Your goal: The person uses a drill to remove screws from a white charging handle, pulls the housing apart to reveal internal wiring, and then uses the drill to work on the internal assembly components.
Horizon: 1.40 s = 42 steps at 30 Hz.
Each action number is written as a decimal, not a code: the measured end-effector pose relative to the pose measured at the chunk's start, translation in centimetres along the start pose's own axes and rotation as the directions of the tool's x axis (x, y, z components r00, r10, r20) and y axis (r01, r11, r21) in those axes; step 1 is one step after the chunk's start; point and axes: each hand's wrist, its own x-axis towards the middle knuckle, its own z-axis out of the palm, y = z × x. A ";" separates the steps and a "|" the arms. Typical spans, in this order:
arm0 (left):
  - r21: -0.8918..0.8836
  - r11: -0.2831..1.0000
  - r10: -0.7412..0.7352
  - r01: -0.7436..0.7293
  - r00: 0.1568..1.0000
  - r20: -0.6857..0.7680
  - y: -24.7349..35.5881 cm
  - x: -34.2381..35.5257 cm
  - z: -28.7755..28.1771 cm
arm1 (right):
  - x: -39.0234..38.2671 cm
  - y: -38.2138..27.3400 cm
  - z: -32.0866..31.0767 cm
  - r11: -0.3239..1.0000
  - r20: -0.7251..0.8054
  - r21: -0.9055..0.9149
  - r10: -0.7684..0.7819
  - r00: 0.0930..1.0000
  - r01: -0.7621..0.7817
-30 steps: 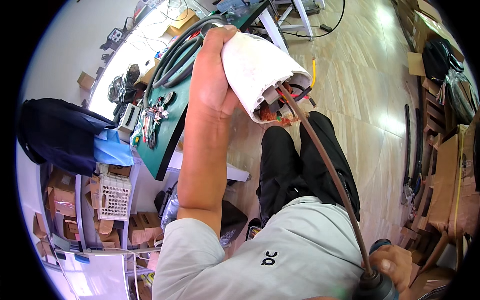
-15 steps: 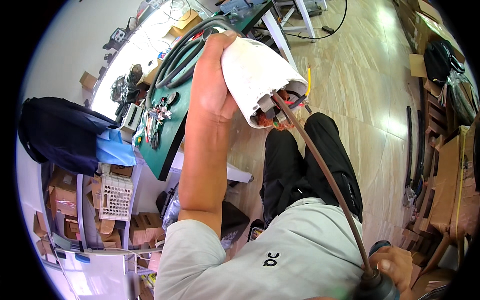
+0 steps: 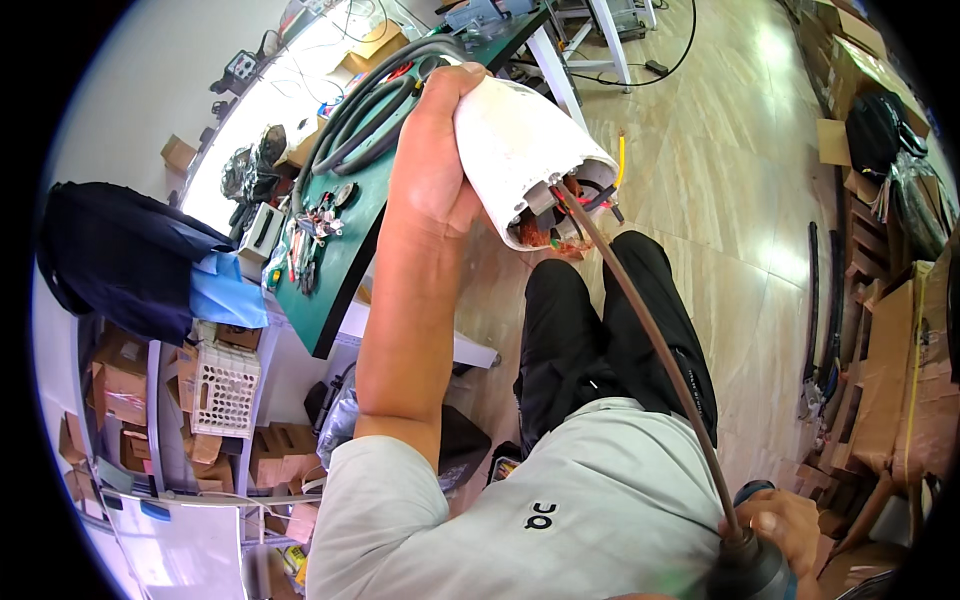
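Observation:
My left hand point(image 3: 437, 150) grips a white, cone-shaped housing point(image 3: 525, 140) from its left side, holding it up before me above my knees. The open end faces toward me and down to the right. Inside it sit metal parts, copper-coloured strands point(image 3: 534, 235) and wires; a yellow wire point(image 3: 621, 162) sticks out past the rim. A long brown screwdriver bit point(image 3: 650, 325) runs from the opening down to the black nose of a power drill point(image 3: 748, 568) by my right side. My right hand point(image 3: 787, 522) is wrapped round that drill, partly hidden behind it. The bit's tip is hidden inside the housing.
Left of my arm, a green-topped table point(image 3: 335, 240) carries coiled grey hose point(image 3: 350, 130) and several hand tools point(image 3: 305, 250). A dark jacket point(image 3: 120, 255) hangs near shelves with a white crate point(image 3: 226, 390). Cardboard boxes point(image 3: 885, 370) line the right side.
The white housing and my left hand have shifted slightly to the right in the picture. The bit stays in the opening, and both hands keep their hold.

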 end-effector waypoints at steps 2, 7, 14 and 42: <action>0.001 1.000 -0.005 0.005 1.000 -0.012 -0.2 0.1 0.2 | -0.3 0.2 0.0 1.000 0.005 -0.009 -0.009 1.000 0.009; 0.014 0.999 -0.034 0.035 0.999 -0.031 0.0 -0.1 0.3 | -1.8 0.4 0.2 0.952 -0.079 0.117 0.294 0.952 -0.284; -0.011 1.000 -0.027 0.027 1.000 -0.008 -0.1 0.2 0.4 | 0.0 -1.0 0.8 0.908 -0.096 -0.006 0.417 0.904 -0.420; -0.119 0.991 0.066 -0.062 0.997 0.032 -0.3 2.7 1.2 | 0.4 0.8 -0.2 0.964 -0.016 0.153 0.221 0.975 -0.216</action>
